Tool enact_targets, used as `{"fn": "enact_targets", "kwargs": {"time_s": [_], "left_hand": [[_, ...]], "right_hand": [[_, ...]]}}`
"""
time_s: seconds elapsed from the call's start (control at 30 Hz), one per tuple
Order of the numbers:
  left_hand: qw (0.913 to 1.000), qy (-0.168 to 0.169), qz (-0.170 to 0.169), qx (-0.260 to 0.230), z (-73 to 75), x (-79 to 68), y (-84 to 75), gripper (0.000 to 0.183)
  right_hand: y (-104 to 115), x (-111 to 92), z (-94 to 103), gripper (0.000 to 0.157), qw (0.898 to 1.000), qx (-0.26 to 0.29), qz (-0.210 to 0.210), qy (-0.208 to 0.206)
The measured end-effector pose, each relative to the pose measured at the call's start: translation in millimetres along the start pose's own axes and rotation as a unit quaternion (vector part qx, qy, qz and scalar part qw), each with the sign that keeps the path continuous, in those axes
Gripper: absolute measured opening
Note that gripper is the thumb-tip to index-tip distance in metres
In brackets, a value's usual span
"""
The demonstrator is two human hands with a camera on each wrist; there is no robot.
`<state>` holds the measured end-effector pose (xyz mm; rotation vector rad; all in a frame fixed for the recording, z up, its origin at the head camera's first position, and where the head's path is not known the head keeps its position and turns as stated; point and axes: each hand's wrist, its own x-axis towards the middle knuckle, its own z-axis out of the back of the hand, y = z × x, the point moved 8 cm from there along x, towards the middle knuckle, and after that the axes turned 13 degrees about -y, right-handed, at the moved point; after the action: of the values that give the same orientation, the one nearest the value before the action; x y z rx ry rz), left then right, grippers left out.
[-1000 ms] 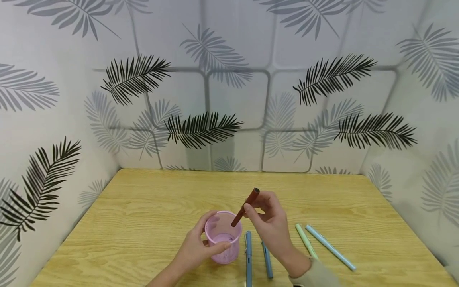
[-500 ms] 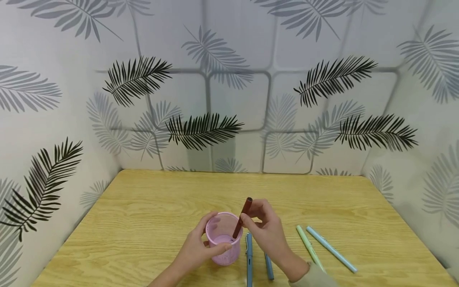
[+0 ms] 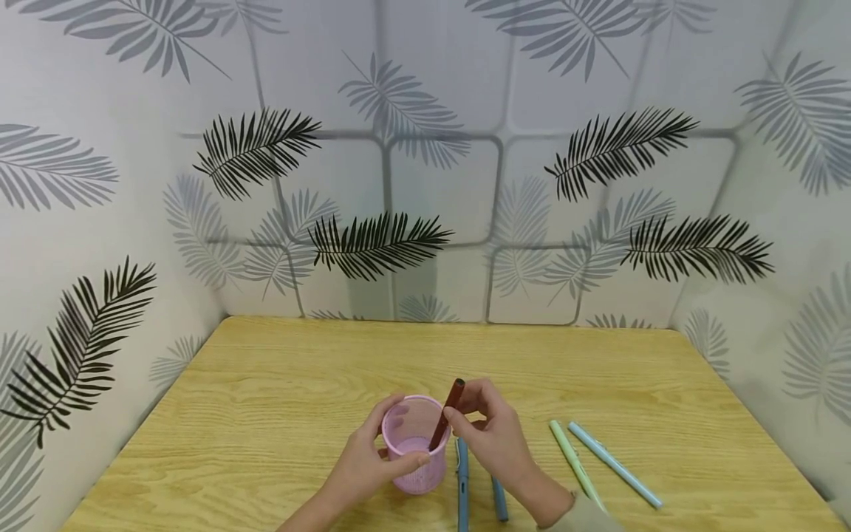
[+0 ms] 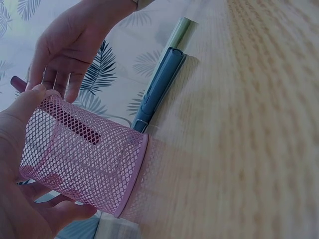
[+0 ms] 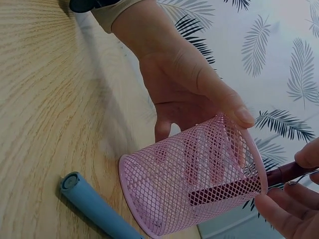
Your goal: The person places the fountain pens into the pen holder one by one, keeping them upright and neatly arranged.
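My left hand (image 3: pixel 362 459) holds a pink mesh pen cup (image 3: pixel 422 479) around its side, thumb at the near rim. The cup stands on the table with its mouth up. Between thumb and fingers my right hand (image 3: pixel 495 440) pinches a dark red pen (image 3: pixel 452 403) at the cup's right rim. Through the mesh (image 4: pixel 114 164), the pen's lower part shows inside the cup, its end above the base in the left wrist view. The right wrist view shows the pen's silver clip beside the fingers (image 5: pixel 279 211).
A blue pen (image 3: pixel 463 480) lies just right of the cup, with another blue pen (image 3: pixel 499 501) partly under the right hand. Farther right lie a light green pen (image 3: pixel 575 462) and a light blue pen (image 3: pixel 614 465) on the wood-grain table (image 3: pixel 279 384). Leaf-patterned cloth surrounds the table.
The right hand has moved down and slightly left, lowering the dark red pen from over the cup's mouth to deeper inside. The left hand keeps its hold on the cup.
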<state>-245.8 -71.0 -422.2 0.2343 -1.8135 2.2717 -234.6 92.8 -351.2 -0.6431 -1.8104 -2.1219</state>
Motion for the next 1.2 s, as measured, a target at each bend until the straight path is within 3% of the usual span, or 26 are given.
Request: {"fn": "enact_targets", "kwargs": {"time_s": [0.13,0.33,0.53,1.2], "left_hand": [[1.0,-0.004,-0.008,0.001,-1.1,2.1,11.3,0.076],[1.0,-0.002,-0.001,-0.004,0.5,-3.9,-11.6,0.076],[1.0,0.0,-0.002,0.001,1.6,-4.9,-24.3,0.075],[0.9999,-0.009,0.006,0.013,2.7,-3.8,-21.7,0.075]], "right_hand": [[-5,-1,-0.5,0.017,1.0,-0.025,0.007,0.001],[-37,-2,-0.4,0.018,0.998,-0.059,0.003,0.002],[-38,-1,3.6,0.017,0.996,-0.09,0.012,-0.004],[-50,-2,31.1,0.014,0.992,-0.121,-0.038,-0.016]]}}
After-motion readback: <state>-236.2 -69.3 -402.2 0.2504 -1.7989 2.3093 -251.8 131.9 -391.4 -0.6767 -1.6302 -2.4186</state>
